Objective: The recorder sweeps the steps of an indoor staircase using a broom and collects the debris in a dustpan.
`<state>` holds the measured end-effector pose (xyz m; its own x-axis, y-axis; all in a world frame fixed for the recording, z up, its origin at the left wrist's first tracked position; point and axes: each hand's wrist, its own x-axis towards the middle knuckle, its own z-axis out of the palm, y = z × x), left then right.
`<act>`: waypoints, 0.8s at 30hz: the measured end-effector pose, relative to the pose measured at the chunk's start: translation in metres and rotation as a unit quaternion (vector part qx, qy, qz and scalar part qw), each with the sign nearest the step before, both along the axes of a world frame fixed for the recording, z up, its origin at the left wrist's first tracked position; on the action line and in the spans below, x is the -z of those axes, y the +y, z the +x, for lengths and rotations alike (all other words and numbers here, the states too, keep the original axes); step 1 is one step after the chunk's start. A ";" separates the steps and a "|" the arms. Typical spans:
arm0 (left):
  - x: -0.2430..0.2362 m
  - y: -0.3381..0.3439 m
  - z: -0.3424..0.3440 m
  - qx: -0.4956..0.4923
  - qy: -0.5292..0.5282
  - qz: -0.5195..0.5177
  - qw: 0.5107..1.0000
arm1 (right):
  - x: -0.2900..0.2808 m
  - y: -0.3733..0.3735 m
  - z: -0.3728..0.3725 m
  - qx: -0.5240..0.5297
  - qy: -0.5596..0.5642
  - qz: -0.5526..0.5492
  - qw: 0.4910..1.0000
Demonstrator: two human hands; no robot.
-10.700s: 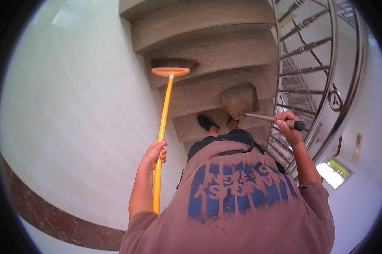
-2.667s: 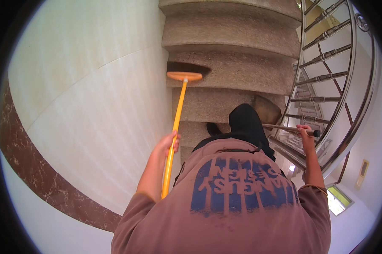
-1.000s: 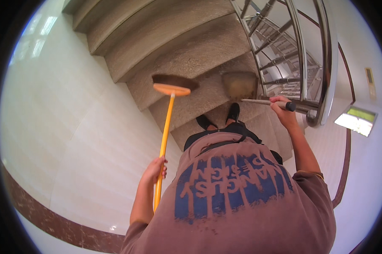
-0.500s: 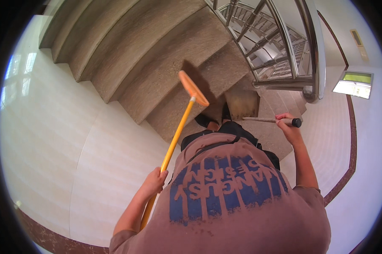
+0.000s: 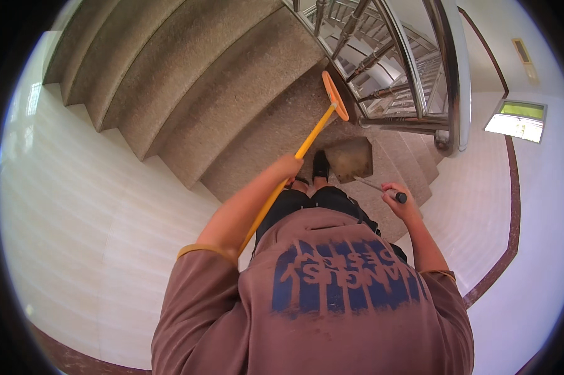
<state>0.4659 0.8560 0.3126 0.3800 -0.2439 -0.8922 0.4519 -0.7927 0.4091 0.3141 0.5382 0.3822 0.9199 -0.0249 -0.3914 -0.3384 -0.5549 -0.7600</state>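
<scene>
My left hand [image 5: 287, 170] grips the yellow handle [image 5: 314, 132] of a broom. Its orange head [image 5: 334, 94] is at the inner end of a stone step [image 5: 282, 109], beside the base of the steel railing. My right hand [image 5: 394, 195] holds the handle [image 5: 372, 185] of a grimy dustpan [image 5: 349, 156], which is lower than the broom head and just right of my black shoe [image 5: 321, 164]. The broom's bristles are hard to make out against the dark corner.
Curved stairs [image 5: 169, 69] fill the upper left, with more steps [image 5: 413, 164] to the right. A steel railing [image 5: 449, 81] borders the stairwell. Pale tiled wall [image 5: 101, 200] with a dark red band [image 5: 513, 206] runs along both sides. A bright window [image 5: 514, 120] is at the right.
The broom head has swung from the left part of the step rightward to the railing, and my left hand has moved up and right with it. The stairs' angle in view has turned.
</scene>
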 end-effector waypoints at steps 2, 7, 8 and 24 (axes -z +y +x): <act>-0.001 -0.021 0.014 -0.040 0.023 0.019 0.999 | 0.012 -0.008 -0.004 -0.016 -0.001 0.006 1.000; 0.009 0.001 -0.005 -0.122 0.090 0.040 0.988 | 0.028 -0.020 0.000 -0.064 -0.004 0.021 0.998; 0.009 0.017 -0.019 -0.113 0.116 0.022 0.987 | 0.031 -0.023 0.002 -0.064 0.003 0.026 0.998; -0.123 0.122 -0.223 -0.450 0.209 0.130 0.858 | 0.043 -0.049 0.054 -0.142 0.005 0.069 0.987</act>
